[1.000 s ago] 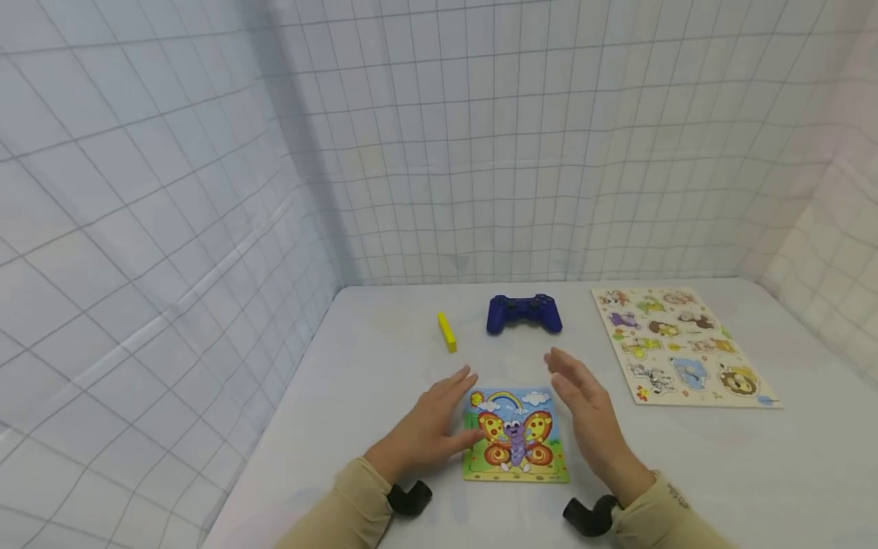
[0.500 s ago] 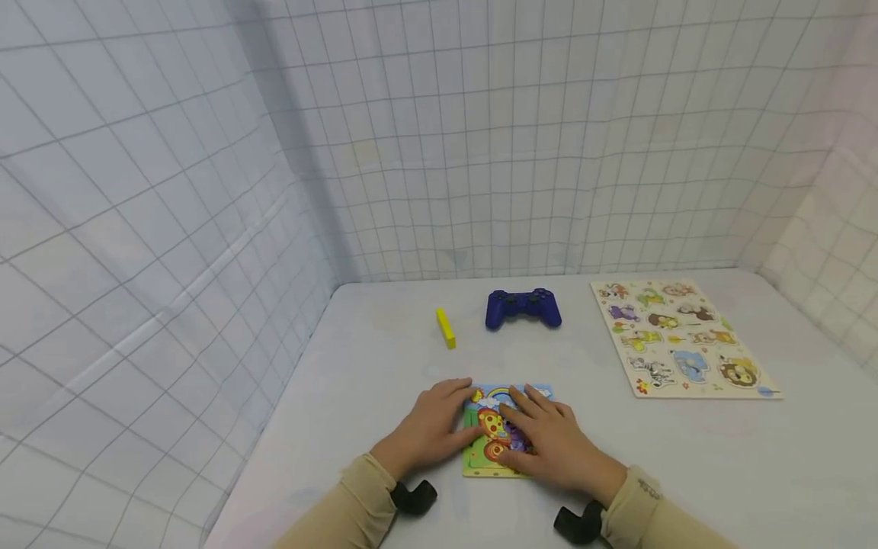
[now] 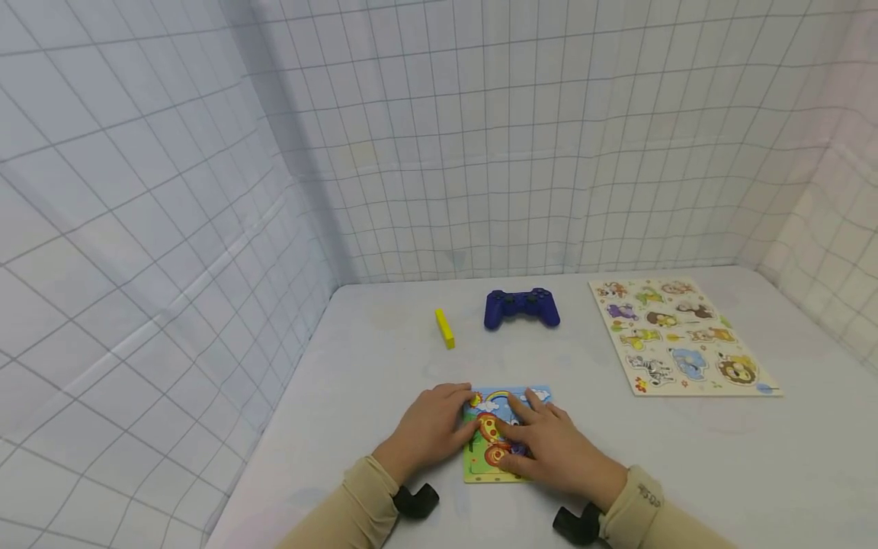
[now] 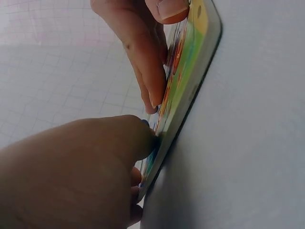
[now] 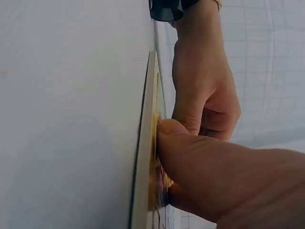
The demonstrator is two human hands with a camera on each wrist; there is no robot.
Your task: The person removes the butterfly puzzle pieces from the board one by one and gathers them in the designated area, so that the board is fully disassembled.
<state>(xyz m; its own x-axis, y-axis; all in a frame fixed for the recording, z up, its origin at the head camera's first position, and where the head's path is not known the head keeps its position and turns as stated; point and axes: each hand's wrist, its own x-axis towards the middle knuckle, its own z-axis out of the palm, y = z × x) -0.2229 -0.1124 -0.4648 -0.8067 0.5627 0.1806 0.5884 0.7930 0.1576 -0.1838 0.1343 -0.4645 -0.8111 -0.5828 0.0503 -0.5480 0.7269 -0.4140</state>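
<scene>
A small square butterfly puzzle (image 3: 490, 433) lies flat near the front of the table, printed with a rainbow, clouds and a sun. My left hand (image 3: 427, 428) rests at its left side, thumb on the picture and fingers by the upper left corner. Spread over the right half is my right hand (image 3: 557, 448), its fingertips touching the surface and hiding much of the butterfly. The left wrist view shows the puzzle board (image 4: 183, 90) edge-on, with fingers of both hands on its face. In the right wrist view a thumb (image 5: 174, 131) presses near the board's edge.
Beyond the hands lie a yellow stick-shaped block (image 3: 445, 329) and a dark blue game controller (image 3: 522, 307). At the right is a larger animal puzzle board (image 3: 675, 339). Grid-patterned white cloth (image 3: 466, 152) walls in the white table (image 3: 384, 351) at the back and sides.
My right hand has moved left from beside the puzzle onto its right half, fingers coming down on the picture. The left hand has stayed almost in place.
</scene>
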